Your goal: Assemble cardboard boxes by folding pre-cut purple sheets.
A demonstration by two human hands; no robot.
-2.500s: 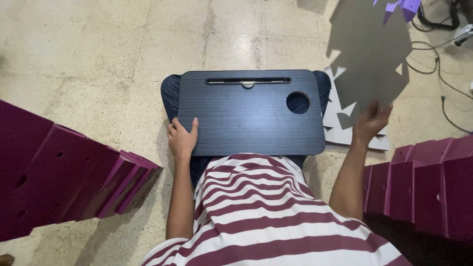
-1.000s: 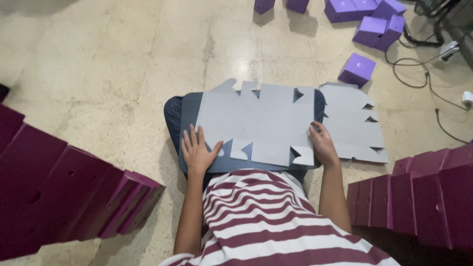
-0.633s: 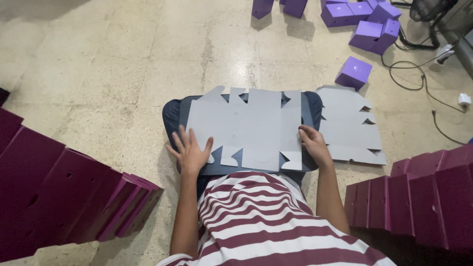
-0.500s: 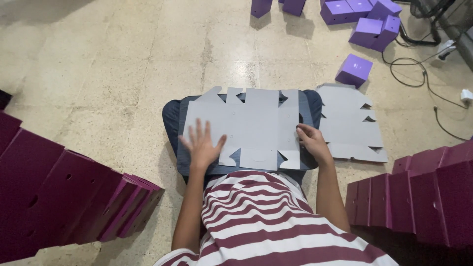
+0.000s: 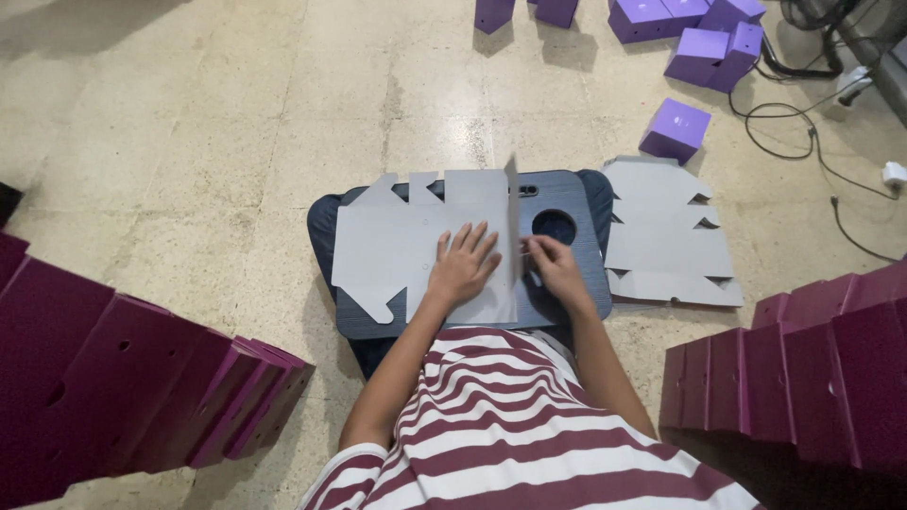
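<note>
Hands: left hand (image 5: 463, 267) flat on grey cardboard blank (image 5: 406, 250) | right hand (image 5: 556, 267) pinching its raised flap (upright)

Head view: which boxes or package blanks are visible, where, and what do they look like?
Grey box blank: on lap tray, flat, right panel folded upright, under both hands.
Grey blank stack: floor, right of tray.
Purple boxes: floor, top right, small cubes.
Maroon folded boxes: rows at left and right.

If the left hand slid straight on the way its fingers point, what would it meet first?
Probably the upright folded flap of the grey cardboard sheet. The left hand lies flat on that sheet, fingers aimed up and slightly right, and the raised flap stands just ahead; depth is unclear.
</note>
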